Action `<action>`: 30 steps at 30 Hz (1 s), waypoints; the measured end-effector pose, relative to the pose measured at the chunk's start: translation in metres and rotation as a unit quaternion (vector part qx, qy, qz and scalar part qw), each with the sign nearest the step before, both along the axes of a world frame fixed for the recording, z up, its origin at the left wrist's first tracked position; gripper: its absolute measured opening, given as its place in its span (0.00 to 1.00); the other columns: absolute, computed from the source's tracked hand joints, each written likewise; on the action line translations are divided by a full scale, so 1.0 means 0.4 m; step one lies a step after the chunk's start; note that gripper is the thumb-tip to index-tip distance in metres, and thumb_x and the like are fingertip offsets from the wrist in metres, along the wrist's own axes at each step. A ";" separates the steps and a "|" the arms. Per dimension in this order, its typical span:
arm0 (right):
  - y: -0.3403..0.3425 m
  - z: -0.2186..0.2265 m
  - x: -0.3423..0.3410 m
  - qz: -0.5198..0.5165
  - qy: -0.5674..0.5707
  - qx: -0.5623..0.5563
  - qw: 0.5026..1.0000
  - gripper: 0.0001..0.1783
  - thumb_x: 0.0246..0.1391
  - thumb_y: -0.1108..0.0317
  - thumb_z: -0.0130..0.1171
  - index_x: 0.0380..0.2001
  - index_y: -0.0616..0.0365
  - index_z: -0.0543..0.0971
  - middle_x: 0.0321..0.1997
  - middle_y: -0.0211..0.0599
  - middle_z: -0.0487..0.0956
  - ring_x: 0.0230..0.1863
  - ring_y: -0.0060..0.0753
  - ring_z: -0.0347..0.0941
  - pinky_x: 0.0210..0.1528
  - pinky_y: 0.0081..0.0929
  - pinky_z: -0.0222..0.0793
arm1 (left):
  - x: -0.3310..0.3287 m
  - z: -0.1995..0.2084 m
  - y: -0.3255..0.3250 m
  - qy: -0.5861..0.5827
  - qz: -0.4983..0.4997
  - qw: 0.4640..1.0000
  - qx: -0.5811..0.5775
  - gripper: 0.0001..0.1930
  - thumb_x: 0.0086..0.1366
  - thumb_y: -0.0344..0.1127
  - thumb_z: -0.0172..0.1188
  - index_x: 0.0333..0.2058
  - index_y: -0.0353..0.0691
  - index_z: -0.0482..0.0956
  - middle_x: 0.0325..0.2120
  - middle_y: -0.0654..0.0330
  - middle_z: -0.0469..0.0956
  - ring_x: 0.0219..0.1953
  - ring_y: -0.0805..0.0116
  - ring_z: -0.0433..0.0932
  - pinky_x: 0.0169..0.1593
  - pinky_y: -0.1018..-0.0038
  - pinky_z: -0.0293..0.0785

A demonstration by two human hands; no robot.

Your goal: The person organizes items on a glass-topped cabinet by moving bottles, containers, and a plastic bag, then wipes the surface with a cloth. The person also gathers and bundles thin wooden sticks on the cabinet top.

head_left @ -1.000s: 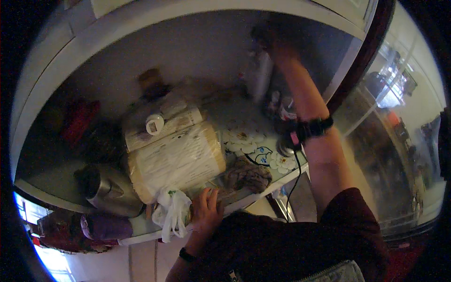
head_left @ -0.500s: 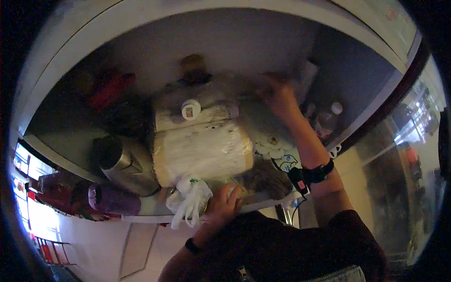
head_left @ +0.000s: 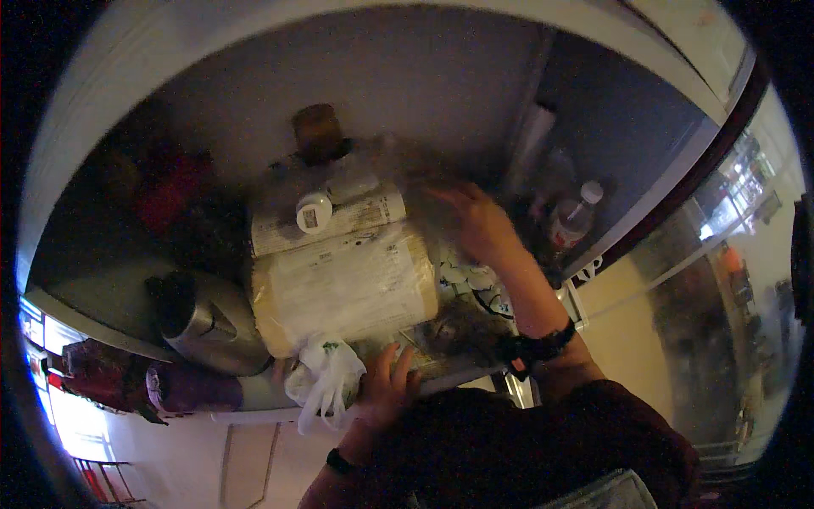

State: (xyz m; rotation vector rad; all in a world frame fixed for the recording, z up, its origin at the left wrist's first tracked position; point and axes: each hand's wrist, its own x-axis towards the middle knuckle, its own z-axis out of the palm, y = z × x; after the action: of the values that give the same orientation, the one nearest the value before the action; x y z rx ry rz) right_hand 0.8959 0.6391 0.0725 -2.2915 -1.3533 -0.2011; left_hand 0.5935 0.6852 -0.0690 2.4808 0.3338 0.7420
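My left hand [head_left: 388,386] rests at the front edge of the shelf with its fingers apart, beside a knotted white plastic bag [head_left: 328,377]. My right hand [head_left: 482,225] reaches deep into the cabinet, index finger stretched leftward, and nothing shows in it. Just left of it lies a large pack [head_left: 343,284] in clear wrap with a pale printed face. A small white-lidded container [head_left: 314,214] stands on the pack's far part. Whatever lies beyond my right fingertips is dark and blurred.
A steel flask [head_left: 212,327] and a purple cylinder [head_left: 193,388] stand at the left. A plastic bottle [head_left: 572,222] with a white cap is at the right, near the cabinet's side wall. Farther back are a brown jar [head_left: 318,134] and a dim red object [head_left: 174,191].
My right hand has come down and slightly left from the back of the cabinet. My left hand stays at the shelf edge. The whole view has shifted a little.
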 end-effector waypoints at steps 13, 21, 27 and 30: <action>-0.257 -0.109 -0.087 -0.194 0.078 -0.104 0.972 0.44 0.46 0.62 0.67 0.66 0.39 0.58 0.69 0.59 0.57 0.48 0.62 0.75 0.44 0.48 0.77 | -0.007 0.075 -0.007 0.037 0.008 0.994 0.104 0.22 0.58 0.39 0.64 0.51 0.43 0.76 0.52 0.54 0.71 0.48 0.53 0.74 0.53 0.56 0.69; -0.276 0.026 -0.063 -0.193 -0.052 -0.027 0.979 0.40 0.45 0.59 0.67 0.63 0.39 0.64 0.62 0.52 0.66 0.47 0.59 0.76 0.40 0.47 0.77 | -0.002 0.112 -0.013 0.026 0.016 0.991 0.127 0.22 0.58 0.38 0.64 0.51 0.44 0.76 0.52 0.55 0.71 0.47 0.54 0.74 0.53 0.58 0.69; -0.224 0.169 0.031 -0.269 -0.083 -0.128 0.951 0.27 0.50 0.52 0.61 0.54 0.43 0.75 0.39 0.48 0.80 0.41 0.54 0.78 0.44 0.46 0.74 | -0.010 0.091 -0.015 0.006 0.029 0.990 0.140 0.20 0.59 0.38 0.62 0.51 0.44 0.76 0.51 0.55 0.71 0.47 0.54 0.74 0.51 0.59 0.72; -0.175 0.197 0.090 -0.250 -0.121 -0.062 0.959 0.26 0.52 0.53 0.59 0.54 0.45 0.74 0.44 0.49 0.79 0.43 0.53 0.77 0.46 0.46 0.73 | -0.002 0.069 -0.012 0.001 0.028 0.992 0.127 0.20 0.59 0.39 0.61 0.51 0.43 0.76 0.51 0.53 0.71 0.47 0.52 0.74 0.51 0.58 0.72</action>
State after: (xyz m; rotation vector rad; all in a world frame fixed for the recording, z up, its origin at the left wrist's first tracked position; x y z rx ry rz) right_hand 0.9318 0.5689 0.1513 -2.7551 -0.8786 -0.5912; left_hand 0.5927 0.6805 -0.0414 2.7196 0.3292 0.8509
